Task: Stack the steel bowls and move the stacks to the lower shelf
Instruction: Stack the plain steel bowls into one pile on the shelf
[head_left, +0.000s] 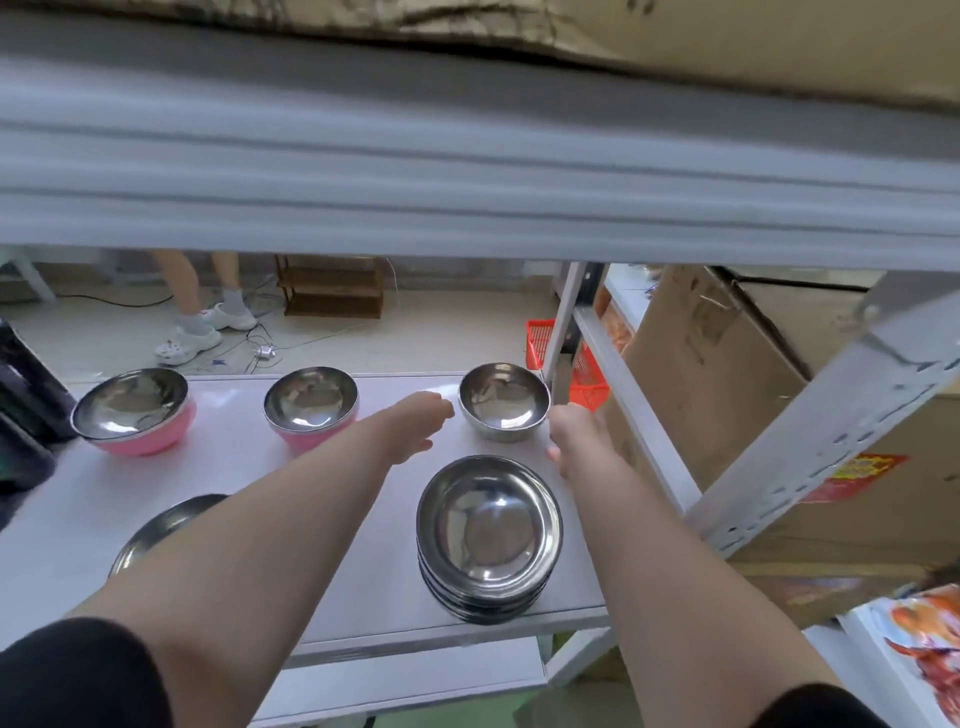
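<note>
A single steel bowl (504, 401) stands at the far right of the white shelf (249, 467). My left hand (415, 426) reaches toward its left side, fingers apart, holding nothing. On the bowl's right, my right hand (574, 431) hangs close to the rim, also with nothing in it. Nearer to me sits a stack of several steel bowls (488, 538). Two steel bowls with pink outsides, one at the far left (132, 410) and one in the middle (310, 408), stand along the back. Another steel bowl (156, 530) is partly hidden under my left forearm.
An upper shelf edge (467, 208) hangs low over the work area. A grey upright post (566, 327) and cardboard boxes (727, 374) stand at the right. A red basket (587, 374) is behind the shelf. A person's legs (202, 306) are on the floor beyond.
</note>
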